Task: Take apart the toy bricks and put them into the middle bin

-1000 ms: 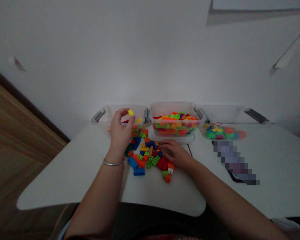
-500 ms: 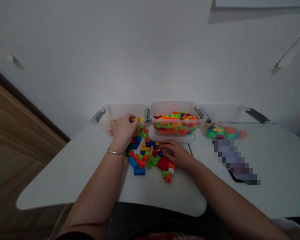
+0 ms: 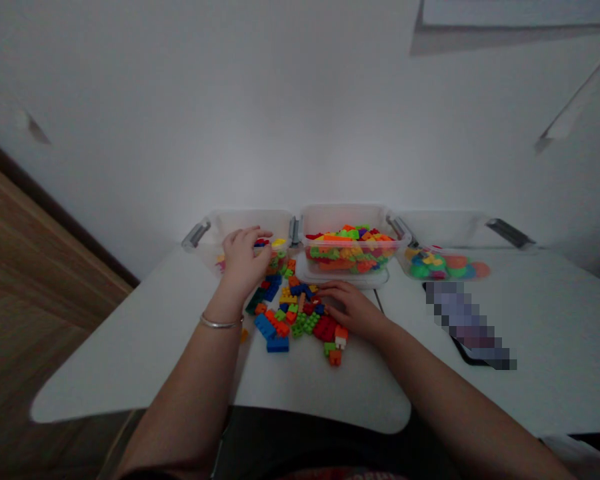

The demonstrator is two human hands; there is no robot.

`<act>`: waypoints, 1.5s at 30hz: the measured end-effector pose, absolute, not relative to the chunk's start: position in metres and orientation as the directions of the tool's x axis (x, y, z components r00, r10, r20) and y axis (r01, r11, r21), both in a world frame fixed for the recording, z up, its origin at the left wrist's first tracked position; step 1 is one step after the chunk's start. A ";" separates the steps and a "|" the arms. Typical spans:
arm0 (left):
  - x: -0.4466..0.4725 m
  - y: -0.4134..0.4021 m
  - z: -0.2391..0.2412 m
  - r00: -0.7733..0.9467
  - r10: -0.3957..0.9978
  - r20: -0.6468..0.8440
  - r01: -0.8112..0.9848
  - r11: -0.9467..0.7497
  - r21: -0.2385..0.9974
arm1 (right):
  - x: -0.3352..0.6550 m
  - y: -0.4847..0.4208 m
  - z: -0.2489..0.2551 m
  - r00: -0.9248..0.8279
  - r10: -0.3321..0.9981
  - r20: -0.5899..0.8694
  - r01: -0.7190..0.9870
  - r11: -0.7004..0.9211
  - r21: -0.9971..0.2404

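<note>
My left hand is over the near rim of the left clear plastic box, its thumb and fingers apart with nothing seen between them. Beside the fingertips, a yellow brick shows in that box among other coloured pieces. My right hand lies at the right side of a loose pile of toy bricks, thumb and fingers apart around its edge. Near its thumb are a dark red brick and a green brick. Blue bricks lie at the pile's left.
A middle clear box full of coloured bricks stands on a lid. To its right, another clear box holds round coloured pieces. A blurred-out phone lies on the white table, right of my right arm.
My left hand has drawn slightly back and left, and its fingers have parted from the yellow brick, which now shows in the left box. My right hand has hardly moved.
</note>
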State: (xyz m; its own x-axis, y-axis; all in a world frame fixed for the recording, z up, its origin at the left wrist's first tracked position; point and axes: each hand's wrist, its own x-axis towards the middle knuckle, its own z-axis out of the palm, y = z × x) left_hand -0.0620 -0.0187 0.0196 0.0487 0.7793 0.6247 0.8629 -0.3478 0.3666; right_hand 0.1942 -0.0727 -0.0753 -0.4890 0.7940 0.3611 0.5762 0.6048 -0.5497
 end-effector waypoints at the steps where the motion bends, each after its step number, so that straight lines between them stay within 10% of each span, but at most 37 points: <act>1: -0.061 -0.025 0.022 0.070 0.763 0.642 0.842 -0.391 0.373 | 0.194 -0.073 -0.075 -0.487 0.796 0.361 0.576 0.603 -0.552; 14: -0.038 -0.049 -0.018 0.582 0.742 0.332 0.631 -0.670 0.391 | 0.197 -0.072 -0.075 -0.468 0.785 0.405 0.528 0.616 -0.585; 37: -0.048 -0.042 -0.045 0.635 0.707 0.310 0.611 -0.706 0.358 | 0.198 -0.067 -0.077 -0.362 0.890 0.275 0.662 0.454 -0.596; 45: -0.045 -0.046 -0.043 0.662 0.681 0.314 0.590 -0.731 0.344 | 0.201 -0.080 -0.061 -0.195 0.771 0.607 0.614 0.578 -0.538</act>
